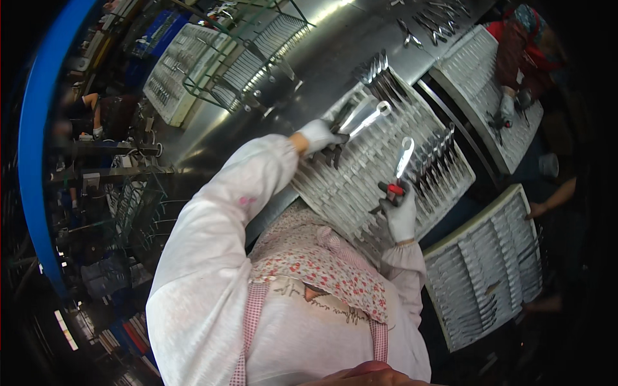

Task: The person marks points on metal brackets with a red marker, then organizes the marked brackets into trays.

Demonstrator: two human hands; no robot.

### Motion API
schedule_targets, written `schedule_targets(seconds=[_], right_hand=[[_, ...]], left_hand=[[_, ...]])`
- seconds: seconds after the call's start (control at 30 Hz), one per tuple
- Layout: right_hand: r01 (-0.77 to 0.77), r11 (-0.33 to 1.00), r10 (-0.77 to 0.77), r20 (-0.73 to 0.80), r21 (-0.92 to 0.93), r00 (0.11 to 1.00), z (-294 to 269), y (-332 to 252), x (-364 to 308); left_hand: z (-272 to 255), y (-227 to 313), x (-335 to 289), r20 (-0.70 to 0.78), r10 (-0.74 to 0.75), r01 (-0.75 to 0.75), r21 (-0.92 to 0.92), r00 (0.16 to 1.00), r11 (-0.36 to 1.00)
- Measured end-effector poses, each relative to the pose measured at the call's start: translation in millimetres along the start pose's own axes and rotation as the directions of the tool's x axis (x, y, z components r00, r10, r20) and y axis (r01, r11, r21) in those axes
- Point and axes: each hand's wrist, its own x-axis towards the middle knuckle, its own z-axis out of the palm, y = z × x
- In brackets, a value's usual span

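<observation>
My left hand (317, 136), in a white glove with dark fingertips, is closed at the far left edge of a pale ridged tray (364, 186). Shiny flat metal tools (360, 117) reach from its fingers over the tray, one with a rounded, holed end. My right hand (402, 213), gloved alike, is closed around a shiny wrench-like metal tool (405, 157). That tool's holed end points away from me; its other end is hidden by the fingers. A red patch shows at the fingertips. Rows of metal tools (438, 151) fill the tray's right side.
A green wire rack (248, 67) stands at the back left on the metal table (341, 45). Loose tools (438, 22) lie at the back. Another person's gloved hand (507, 109) works over a tray (476, 83) at the right. Another ridged tray (476, 270) is nearer, a bare hand at its edge.
</observation>
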Motion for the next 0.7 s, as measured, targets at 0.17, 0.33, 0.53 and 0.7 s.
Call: schedule_targets(seconds=[0.17,0.33,0.53,0.7], right_hand=[[-0.165,0.986,0.167,0.256,-0.030,0.952,5,-30,4],[0.030,0.992,0.003,0.258,-0.122,0.966,42,-39,-3],[0.141,0.977,-0.090,0.290,-0.160,0.953,83,-50,-27],[0.332,0.855,-0.209,0.320,-0.399,0.924,133,-59,-60]], left_hand=[[34,-25,-94,0.146,0.012,0.117,-0.840,0.989,0.529],[36,-34,-144,0.112,0.120,0.068,-0.944,0.986,0.323],[26,-57,-186,0.123,0.181,0.074,-0.964,0.976,0.256],[3,-89,-234,-0.059,0.291,-0.115,-0.977,0.955,0.180]])
